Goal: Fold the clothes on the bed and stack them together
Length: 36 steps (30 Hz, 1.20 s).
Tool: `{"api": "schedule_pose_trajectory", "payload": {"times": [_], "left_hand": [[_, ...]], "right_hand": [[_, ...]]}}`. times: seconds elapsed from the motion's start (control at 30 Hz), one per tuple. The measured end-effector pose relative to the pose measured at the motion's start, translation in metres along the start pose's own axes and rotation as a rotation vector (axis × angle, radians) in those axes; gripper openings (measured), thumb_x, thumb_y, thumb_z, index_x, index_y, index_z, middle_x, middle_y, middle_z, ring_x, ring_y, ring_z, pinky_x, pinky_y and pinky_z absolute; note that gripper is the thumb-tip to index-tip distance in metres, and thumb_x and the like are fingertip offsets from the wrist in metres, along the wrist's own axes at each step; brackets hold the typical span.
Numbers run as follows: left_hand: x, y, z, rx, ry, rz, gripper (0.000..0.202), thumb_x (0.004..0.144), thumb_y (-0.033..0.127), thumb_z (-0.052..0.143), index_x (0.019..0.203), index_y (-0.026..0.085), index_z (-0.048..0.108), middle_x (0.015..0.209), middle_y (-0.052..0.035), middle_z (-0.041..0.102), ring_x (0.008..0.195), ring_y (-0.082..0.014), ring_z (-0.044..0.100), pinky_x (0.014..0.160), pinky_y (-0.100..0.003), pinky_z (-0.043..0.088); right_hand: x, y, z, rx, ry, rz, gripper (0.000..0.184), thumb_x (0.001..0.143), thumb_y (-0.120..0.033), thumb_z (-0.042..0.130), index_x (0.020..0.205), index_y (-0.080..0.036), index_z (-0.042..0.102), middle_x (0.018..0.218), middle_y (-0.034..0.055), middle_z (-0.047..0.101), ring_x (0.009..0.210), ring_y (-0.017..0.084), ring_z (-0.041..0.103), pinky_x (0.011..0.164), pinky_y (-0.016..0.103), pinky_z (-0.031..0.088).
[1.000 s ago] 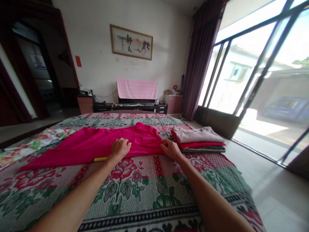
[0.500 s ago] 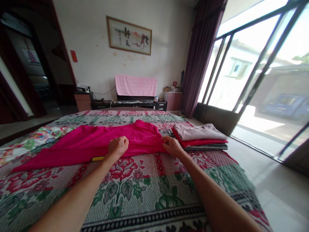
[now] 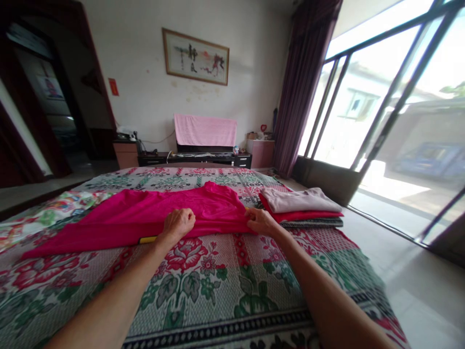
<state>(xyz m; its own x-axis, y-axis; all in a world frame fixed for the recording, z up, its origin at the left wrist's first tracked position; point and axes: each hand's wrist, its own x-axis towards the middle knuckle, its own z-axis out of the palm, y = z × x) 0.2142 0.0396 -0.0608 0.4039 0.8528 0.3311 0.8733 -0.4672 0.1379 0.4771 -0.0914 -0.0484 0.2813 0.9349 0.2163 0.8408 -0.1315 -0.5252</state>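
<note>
A bright pink garment (image 3: pixel 127 213) lies spread across the patterned bed cover (image 3: pixel 225 281), stretching from the left to the pile of clothes on the right. My left hand (image 3: pixel 178 222) is closed on the cloth near the middle of its near side. At the right end, the fingers of my right hand (image 3: pixel 262 221) pinch the garment's edge, and a small yellow bit shows by the fingertips. A yellow strip (image 3: pixel 147 240) peeks out under the near edge, beside my left wrist. My fingertips are partly hidden.
Just right of my right hand is a folded clothes stack (image 3: pixel 307 208), pale on top, red and dark below. A white printed cloth (image 3: pixel 54 211) lies at the left. Beyond the bed stands a low cabinet (image 3: pixel 152 160); glass doors (image 3: pixel 366 106) are on the right.
My right hand has shifted slightly right with the garment's edge, and a yellow bit now shows there. My left hand has barely moved, still closed on the cloth.
</note>
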Motion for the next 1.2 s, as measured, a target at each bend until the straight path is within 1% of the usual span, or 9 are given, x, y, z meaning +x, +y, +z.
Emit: {"api": "schedule_pose_trajectory", "payload": {"times": [0.07,0.17,0.27,0.37,0.5,0.63,0.83,1.03,1.2], "left_hand": [[0.0,0.0,0.002,-0.004,0.004,0.008,0.029,0.086,0.037,0.045,0.091,0.025,0.071,0.086,-0.0059,0.074,0.083,-0.0209,0.067,0.073,-0.029,0.045],[0.002,-0.001,0.004,-0.02,0.079,0.052,0.032,0.087,0.041,0.048,0.098,0.023,0.071,0.089,-0.0075,0.072,0.084,-0.0216,0.066,0.077,-0.03,0.046],[0.003,0.001,0.005,-0.089,0.175,0.159,0.029,0.086,0.037,0.051,0.101,0.022,0.07,0.095,-0.0074,0.07,0.088,-0.0198,0.065,0.082,-0.029,0.045],[0.002,0.008,0.003,-0.18,0.208,0.29,0.023,0.085,0.033,0.052,0.089,0.02,0.07,0.09,-0.0063,0.068,0.088,-0.0176,0.063,0.082,-0.026,0.045],[-0.005,0.023,-0.005,-0.232,0.099,0.481,0.021,0.083,0.036,0.057,0.075,0.02,0.068,0.077,-0.0031,0.063,0.076,-0.0147,0.06,0.072,-0.024,0.044],[-0.012,0.032,-0.008,-0.17,-0.043,0.627,0.019,0.082,0.036,0.059,0.079,0.021,0.069,0.081,-0.0033,0.064,0.08,-0.0164,0.059,0.073,-0.026,0.043],[-0.014,0.034,-0.004,-0.154,-0.107,0.577,0.017,0.08,0.021,0.051,0.082,0.02,0.068,0.083,-0.0044,0.065,0.081,-0.0169,0.059,0.074,-0.027,0.043],[-0.015,0.037,-0.014,-0.219,-0.212,0.692,0.02,0.069,0.013,0.05,0.078,0.02,0.067,0.077,-0.0017,0.065,0.072,-0.0141,0.057,0.068,-0.024,0.041],[-0.017,0.04,-0.022,-0.216,-0.288,0.694,0.024,0.066,0.012,0.049,0.075,0.02,0.07,0.075,-0.0009,0.068,0.069,-0.0136,0.058,0.065,-0.023,0.04]], "right_hand": [[-0.001,-0.004,-0.001,-0.01,-0.022,0.019,0.028,0.07,-0.025,0.058,0.092,-0.017,0.073,0.07,0.0009,0.065,0.064,0.013,0.056,0.058,0.02,0.038],[-0.002,-0.007,-0.001,0.031,0.036,0.047,0.032,0.078,-0.037,0.054,0.092,-0.015,0.073,0.073,0.0043,0.068,0.066,0.015,0.059,0.059,0.022,0.04],[0.001,-0.003,0.001,0.116,0.098,0.068,0.035,0.082,-0.037,0.049,0.093,-0.014,0.074,0.075,0.0048,0.069,0.07,0.016,0.06,0.06,0.022,0.042],[0.004,0.003,0.005,0.248,0.09,0.077,0.035,0.083,-0.036,0.048,0.093,-0.014,0.073,0.074,0.0028,0.068,0.069,0.014,0.059,0.058,0.02,0.042],[0.005,0.009,0.008,0.336,0.04,0.101,0.034,0.076,-0.035,0.059,0.099,-0.013,0.07,0.068,0.0,0.064,0.057,0.01,0.053,0.051,0.018,0.039],[0.004,0.011,0.01,0.296,0.033,0.074,0.03,0.071,-0.03,0.065,0.095,-0.014,0.07,0.064,-0.0026,0.062,0.055,0.008,0.05,0.05,0.017,0.037],[0.005,0.008,0.01,0.227,0.082,0.041,0.028,0.069,-0.023,0.063,0.095,-0.016,0.071,0.061,-0.0039,0.06,0.056,0.008,0.05,0.053,0.018,0.038],[0.005,0.007,0.009,0.216,0.117,0.078,0.03,0.068,-0.019,0.06,0.096,-0.016,0.072,0.061,-0.0031,0.061,0.055,0.009,0.051,0.054,0.019,0.04],[0.004,0.005,0.009,0.178,0.058,0.137,0.031,0.065,-0.017,0.062,0.095,-0.016,0.072,0.06,-0.0033,0.062,0.055,0.009,0.052,0.052,0.018,0.038]]}}
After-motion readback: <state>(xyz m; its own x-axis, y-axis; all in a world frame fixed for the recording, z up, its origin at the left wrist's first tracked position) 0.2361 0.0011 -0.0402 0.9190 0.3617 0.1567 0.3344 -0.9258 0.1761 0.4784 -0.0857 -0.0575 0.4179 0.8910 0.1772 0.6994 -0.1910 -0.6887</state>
